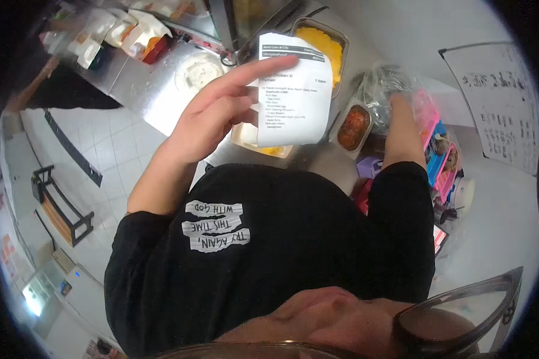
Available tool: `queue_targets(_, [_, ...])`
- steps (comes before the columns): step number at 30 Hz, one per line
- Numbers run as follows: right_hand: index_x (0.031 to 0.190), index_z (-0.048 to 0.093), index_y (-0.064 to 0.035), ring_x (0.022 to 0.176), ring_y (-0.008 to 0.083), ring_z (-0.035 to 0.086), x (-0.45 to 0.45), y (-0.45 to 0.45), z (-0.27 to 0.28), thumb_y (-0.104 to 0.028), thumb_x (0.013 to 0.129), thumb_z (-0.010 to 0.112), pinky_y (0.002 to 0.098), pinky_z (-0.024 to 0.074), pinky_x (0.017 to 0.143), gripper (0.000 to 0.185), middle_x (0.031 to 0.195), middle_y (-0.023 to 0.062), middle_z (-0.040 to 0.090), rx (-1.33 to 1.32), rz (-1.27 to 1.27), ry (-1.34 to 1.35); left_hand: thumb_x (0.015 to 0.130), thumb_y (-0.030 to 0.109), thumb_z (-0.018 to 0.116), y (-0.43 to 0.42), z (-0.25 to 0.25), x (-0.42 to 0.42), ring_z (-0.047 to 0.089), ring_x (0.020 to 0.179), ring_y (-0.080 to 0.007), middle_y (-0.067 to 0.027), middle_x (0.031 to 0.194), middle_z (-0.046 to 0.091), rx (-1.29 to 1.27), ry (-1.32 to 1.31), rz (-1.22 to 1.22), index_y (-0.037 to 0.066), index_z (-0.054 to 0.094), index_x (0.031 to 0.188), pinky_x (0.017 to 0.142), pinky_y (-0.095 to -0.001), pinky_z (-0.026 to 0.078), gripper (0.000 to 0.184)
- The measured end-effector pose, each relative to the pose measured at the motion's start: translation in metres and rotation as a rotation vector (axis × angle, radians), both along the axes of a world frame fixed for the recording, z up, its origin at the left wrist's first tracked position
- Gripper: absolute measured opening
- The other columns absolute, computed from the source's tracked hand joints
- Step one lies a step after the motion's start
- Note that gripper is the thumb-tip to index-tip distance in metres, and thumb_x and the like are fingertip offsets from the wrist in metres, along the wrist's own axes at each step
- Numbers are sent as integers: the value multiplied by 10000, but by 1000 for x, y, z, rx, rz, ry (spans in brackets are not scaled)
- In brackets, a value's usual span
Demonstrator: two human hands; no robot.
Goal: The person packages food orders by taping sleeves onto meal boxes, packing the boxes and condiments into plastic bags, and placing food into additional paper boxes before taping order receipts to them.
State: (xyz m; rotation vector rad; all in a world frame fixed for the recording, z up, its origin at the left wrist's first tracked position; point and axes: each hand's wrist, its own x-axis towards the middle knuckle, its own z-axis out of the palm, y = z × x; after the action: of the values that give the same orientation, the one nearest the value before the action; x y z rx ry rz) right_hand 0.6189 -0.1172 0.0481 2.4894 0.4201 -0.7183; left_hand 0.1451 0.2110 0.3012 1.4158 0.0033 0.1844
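Observation:
A printed white order receipt [293, 105] is held up by my left hand [206, 113], the index finger stretched across its top lines and the other fingers curled at its left edge. Behind the receipt, a metal tray of yellow food [320, 45] and a takeaway box [245, 139] are partly covered. At the right, my right hand [396, 102] is at a clear plastic bag [380, 84]; its fingers are hidden by the plastic. Just left of that arm stands a metal container of red sauced food [354, 128].
Steel counter [159, 78] holds a round white container [199, 73] and several filled boxes [144, 39]. Another person's arm [45, 75] shows at far left. Pink and blue baskets [440, 149] stand right, below a handwritten whiteboard [491, 90]. A bench [63, 206] is on the floor.

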Motion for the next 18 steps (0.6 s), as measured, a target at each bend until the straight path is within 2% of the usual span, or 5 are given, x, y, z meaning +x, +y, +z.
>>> queue_targets(6, [1144,669,-53,1168,352,578,-20,20,40,-216,798,561,442,456,987,398,1263,178,597,-73,111,87,853,188,359,-12,6,-13,535,1226,-269,-155,1460,432,-12,-12,42,101,480,1406,760,-262,522,572])
queue_targets(11, [1104,680,-41,1157,345,588,21,-2,24,-228,745,570,401,483,955,420,1211,178,628,37,106,-112,849,202,353,-18,-1,-36,546,1202,-265,-166,1459,430,-3,15,74,103,493,1398,773,-264,516,575])
queue_targets(14, [1192,641,-51,1194,349,561,30,-8,69,-278,760,585,431,448,997,492,1284,199,569,1,56,-127,840,207,360,-10,5,-46,546,1195,-259,-162,1458,432,3,-17,44,107,495,1398,773,-262,513,582])
queue_targets(17, [1066,689,-22,1006,337,662,-48,3,151,-307,758,598,407,527,832,430,1089,217,673,351,-111,-347,824,200,373,4,4,-62,540,1198,-251,-143,1458,439,-1,-42,22,108,491,1401,779,-260,514,596])
queue_targets(18, [1003,680,-21,889,284,660,-81,9,178,-293,771,606,372,527,750,365,986,173,675,533,-177,-233,818,195,377,9,4,-67,538,1199,-248,-135,1456,443,-5,-59,15,108,489,1402,786,-261,515,601])
